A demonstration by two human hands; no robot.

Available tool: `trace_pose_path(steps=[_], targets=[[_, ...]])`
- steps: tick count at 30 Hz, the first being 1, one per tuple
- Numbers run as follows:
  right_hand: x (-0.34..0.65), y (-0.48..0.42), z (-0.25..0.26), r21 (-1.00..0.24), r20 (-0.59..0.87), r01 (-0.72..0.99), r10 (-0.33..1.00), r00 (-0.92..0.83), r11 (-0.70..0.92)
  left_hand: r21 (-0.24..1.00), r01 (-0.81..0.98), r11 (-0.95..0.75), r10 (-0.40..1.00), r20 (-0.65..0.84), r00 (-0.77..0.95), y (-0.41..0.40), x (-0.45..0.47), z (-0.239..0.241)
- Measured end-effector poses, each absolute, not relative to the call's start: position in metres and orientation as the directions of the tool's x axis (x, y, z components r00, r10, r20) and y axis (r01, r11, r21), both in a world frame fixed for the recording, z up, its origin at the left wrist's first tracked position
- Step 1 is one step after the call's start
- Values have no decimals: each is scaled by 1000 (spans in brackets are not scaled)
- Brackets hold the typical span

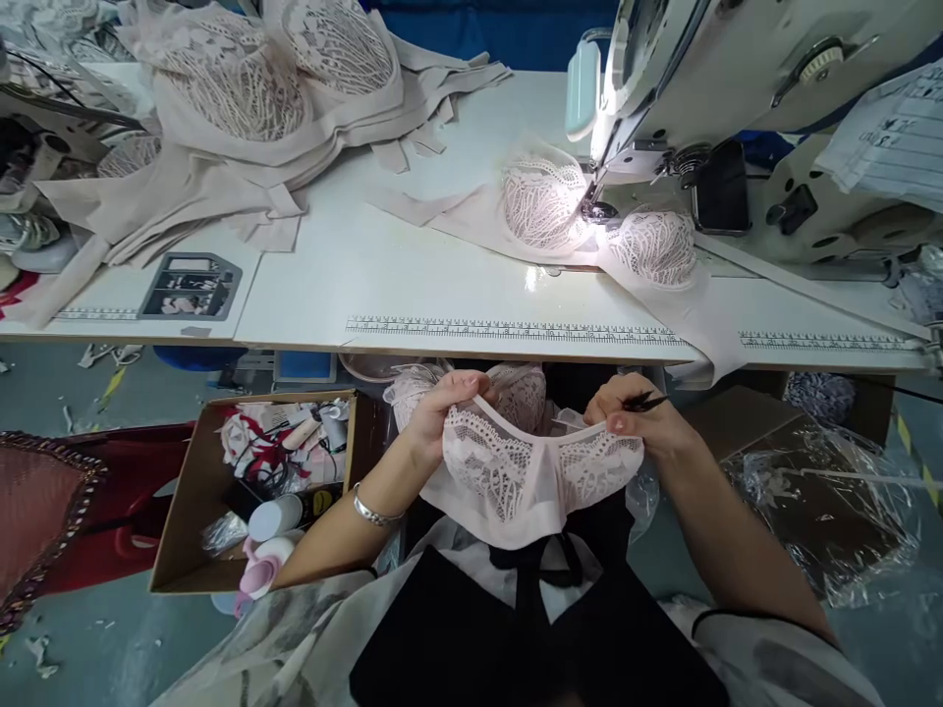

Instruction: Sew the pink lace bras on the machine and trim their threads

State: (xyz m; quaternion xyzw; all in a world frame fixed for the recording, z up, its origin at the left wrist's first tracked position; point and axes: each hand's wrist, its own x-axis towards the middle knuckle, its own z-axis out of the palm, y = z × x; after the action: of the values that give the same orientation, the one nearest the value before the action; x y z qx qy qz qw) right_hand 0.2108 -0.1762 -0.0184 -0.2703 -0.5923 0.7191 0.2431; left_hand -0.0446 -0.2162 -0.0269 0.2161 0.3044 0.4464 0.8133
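A pale pink lace bra (508, 471) is stretched between my two hands over my lap, below the table edge. My left hand (443, 412), with a silver bangle at the wrist, pinches the upper edge of one cup. At the other cup's edge, my right hand (639, 420) grips the fabric with closed fingers. Small dark pointed snips (645, 401) also stick out of my right hand. Another lace bra (545, 211) lies on the table, its middle at the lit needle of the sewing machine (600, 182).
Piled lace bras (243, 118) cover the table's back left. A ruler strip (516, 330) runs along the front edge. A cardboard box (177, 530) of scraps and bottles stands lower left. Plastic wrap (832, 501) lies over cardboard at the right. A phone (722, 187) rests against the machine.
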Motion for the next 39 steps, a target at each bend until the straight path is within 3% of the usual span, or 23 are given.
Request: trace_pose_path(steps=[5,8,10,12,14,16,18,21,27,29,32,36,39], targets=[[206,-171,7,-949,-111,253,549,-828,189,581,-614,534,828,-211,520,-210,-25,-18],[207,-180,26,-936,-25,160,394,-919,314,659,-587,470,846,-147,513,-200,-14,-14],[221,-189,39,-945,55,58,333,-941,321,812,-508,287,917,-80,390,-194,-13,-10],[242,-198,52,-959,153,-31,420,-894,283,952,-306,-28,980,86,179,-194,-17,-3],[259,-204,62,-959,227,-85,553,-801,271,951,-25,-309,948,310,69,-203,-21,7],[262,-210,65,-952,196,31,684,-703,304,874,135,-467,880,445,167,-218,-20,16],[251,-213,61,-908,123,239,766,-631,343,820,178,-544,820,474,322,-234,-14,18],[222,-219,43,-836,92,403,819,-566,372,782,270,-562,810,455,370,-249,-1,8],[204,-232,6,-754,229,449,833,-504,480,782,415,-465,884,385,266,-245,5,-17],[210,-232,-3,-651,320,504,807,-496,567,800,411,-438,899,371,234,-242,2,-17],[218,-231,-16,-393,437,690,784,-441,608,840,382,-385,923,339,184,-241,-1,-16],[219,-226,-30,-152,452,799,760,-467,581,873,309,-377,925,334,183,-244,1,-16],[221,-221,-28,-225,392,754,766,-510,617,899,275,-341,938,303,170,-241,-4,-16]])
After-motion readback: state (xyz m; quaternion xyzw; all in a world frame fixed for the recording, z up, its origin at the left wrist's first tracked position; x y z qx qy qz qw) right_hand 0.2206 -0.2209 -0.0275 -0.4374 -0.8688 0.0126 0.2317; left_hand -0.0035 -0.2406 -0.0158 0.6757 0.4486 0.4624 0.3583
